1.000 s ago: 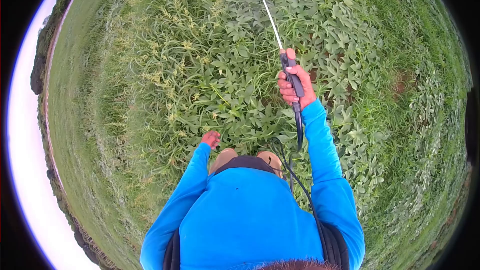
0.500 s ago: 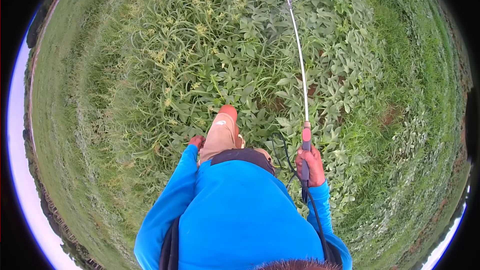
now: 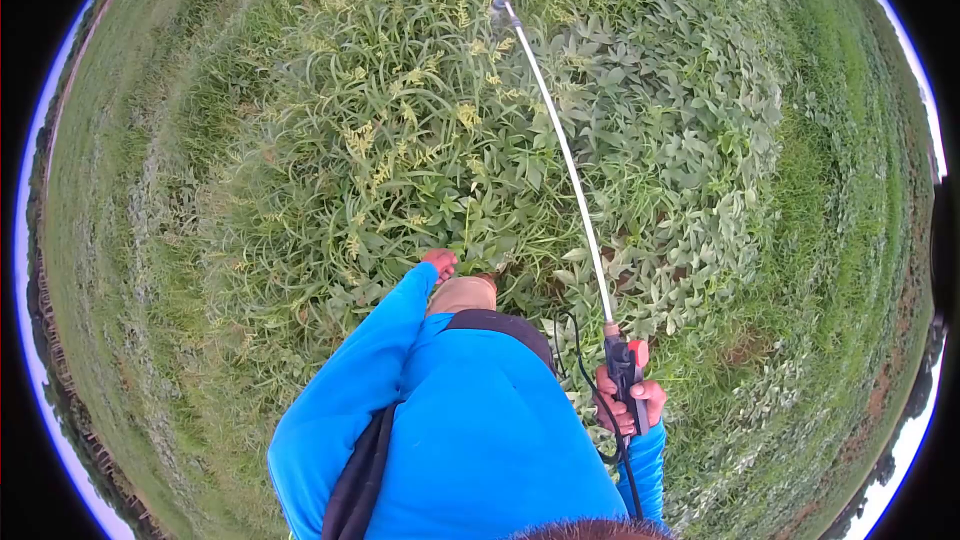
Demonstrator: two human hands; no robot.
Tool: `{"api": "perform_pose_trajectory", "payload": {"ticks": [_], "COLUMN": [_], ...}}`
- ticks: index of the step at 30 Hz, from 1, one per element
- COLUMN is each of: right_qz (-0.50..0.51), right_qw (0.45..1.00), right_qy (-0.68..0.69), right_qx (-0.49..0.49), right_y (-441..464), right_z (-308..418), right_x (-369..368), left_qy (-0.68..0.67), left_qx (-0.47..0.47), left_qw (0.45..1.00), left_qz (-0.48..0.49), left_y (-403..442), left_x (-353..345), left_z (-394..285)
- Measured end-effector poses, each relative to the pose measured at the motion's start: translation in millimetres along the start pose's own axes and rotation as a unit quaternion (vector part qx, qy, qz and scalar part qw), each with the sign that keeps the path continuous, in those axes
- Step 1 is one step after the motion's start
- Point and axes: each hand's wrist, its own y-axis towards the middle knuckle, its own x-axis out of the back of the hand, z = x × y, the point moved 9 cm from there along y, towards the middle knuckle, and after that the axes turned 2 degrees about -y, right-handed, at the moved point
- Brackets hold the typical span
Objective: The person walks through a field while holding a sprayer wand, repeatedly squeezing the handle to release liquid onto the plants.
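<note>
My right hand (image 3: 630, 402) is wrapped round the dark handle of a spray wand (image 3: 572, 165), whose red lever shows beside the grip. The long white tube tilts up and to the left over the plants. At its far end the nozzle (image 3: 501, 4) hangs above the leaves, with a faint mist about it. A black hose (image 3: 582, 365) loops from the handle down past my wrist. My left hand (image 3: 441, 262) is in front of my thigh, near the grass, fingers curled in, with no object visible in it.
Broad-leaved crop plants (image 3: 690, 130) cover the ground ahead and to the right. Tall grass with yellowish seed heads (image 3: 370, 140) grows thickly ahead and to the left. A black strap (image 3: 360, 475) crosses my blue sleeve side.
The wand's nozzle has swung left, and the handle has come lower and turned, showing the red lever on its right. My left hand has moved forward and right, in front of my leg.
</note>
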Motion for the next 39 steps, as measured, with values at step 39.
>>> {"api": "perform_pose_trajectory", "payload": {"ticks": [39], "right_qz": [-0.211], "right_qw": [0.896], "right_qy": [-0.301], "right_qx": [-0.251], "right_y": [77], "right_z": [175], "right_x": [-113], "left_qy": [-0.100], "left_qx": [-0.020], "left_qw": [0.995], "left_qz": [0.021], "left_y": [54], "left_x": [-4], "left_z": [-93]}}
